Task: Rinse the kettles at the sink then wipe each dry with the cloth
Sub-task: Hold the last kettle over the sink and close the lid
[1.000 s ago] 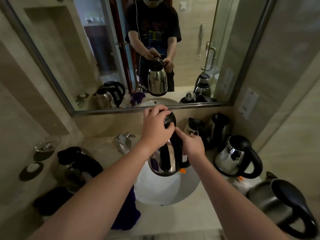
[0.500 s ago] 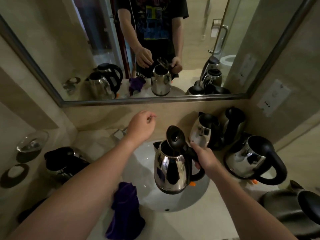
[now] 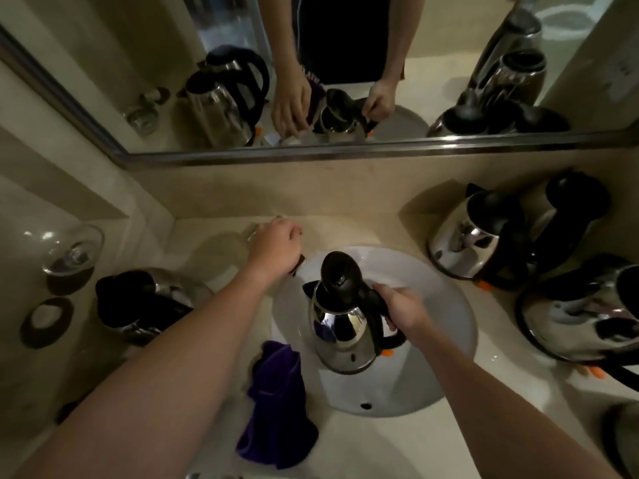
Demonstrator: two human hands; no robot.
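1. A stainless electric kettle (image 3: 340, 326), its black lid (image 3: 337, 274) flipped up, hangs upright over the white sink basin (image 3: 446, 305) at the centre of the view. The right hand (image 3: 401, 312) has its grip clamped on the black handle at the kettle's 3 o'clock side.

2. The left hand (image 3: 276, 243) reaches to the basin's 10 o'clock, closed over what looks like the tap (image 3: 297, 266). Most of the fitting is hidden under the hand, so whether the grip is truly clamped on it cannot be told.

3. No water stream shows, and the basin looks dry and bare apart from its overflow hole at 6 o'clock. The kettle's inside cannot be seen from this angle. By this evidence, rinsing of this kettle is only about to begin.

4. A purple cloth (image 3: 276, 406) lies crumpled on the table at the basin's 7 o'clock, touching its rim, in neither hand. Wiping is judged still to come.

5. Other kettles wait on the table. One kettle with a black top (image 3: 138, 305) stands at 9 o'clock. A pair of kettles (image 3: 484, 236) stands at 2 o'clock against the wall, and a further large kettle (image 3: 584, 312) at 3 o'clock. Which have been rinsed cannot be told.

6. A stemmed glass (image 3: 72, 250) sits on a dark coaster at far 9 o'clock; it appears empty. The wall mirror (image 3: 345, 146) above repeats the scene.
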